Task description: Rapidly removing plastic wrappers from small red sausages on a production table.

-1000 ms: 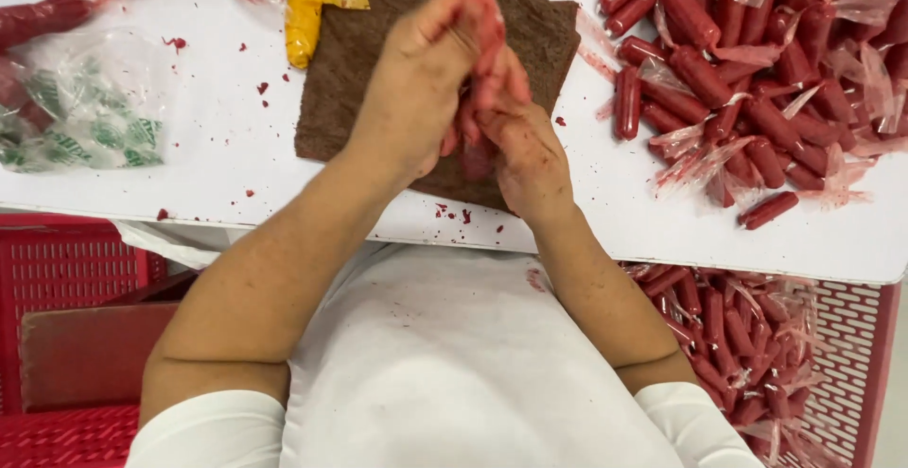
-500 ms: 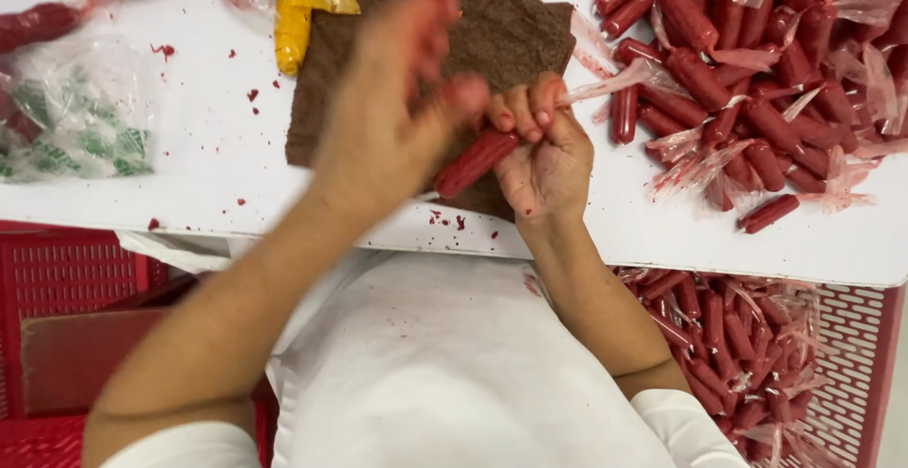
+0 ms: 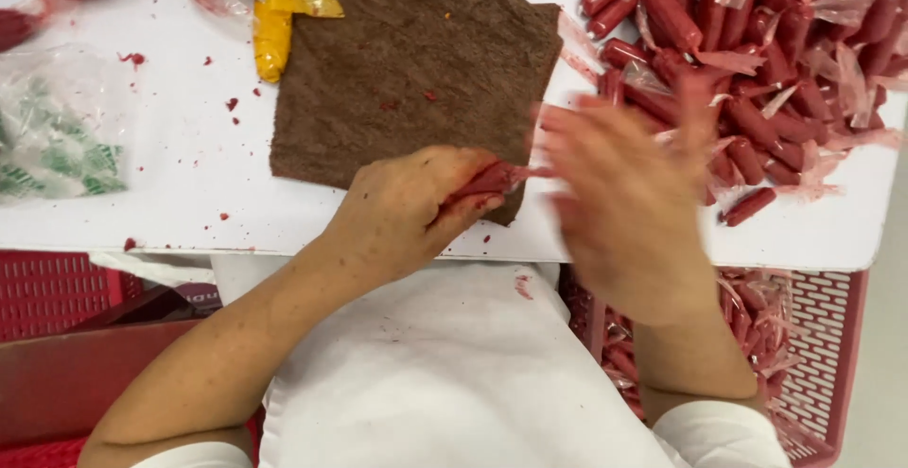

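My left hand fingers pinch a red sausage at the brown cloth's near edge on the desk. Right hand motion-blurred beside it, fingers spread; grip unreadable. Sausage mostly hidden.

Right hand blurred; left hand hides most of the sausage.

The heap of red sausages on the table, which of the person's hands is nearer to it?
The right. The right hand, blurred, is at the near-left edge of the heap of red sausages, overlapping it. The left hand holds a single sausage near the brown cloth, farther left.
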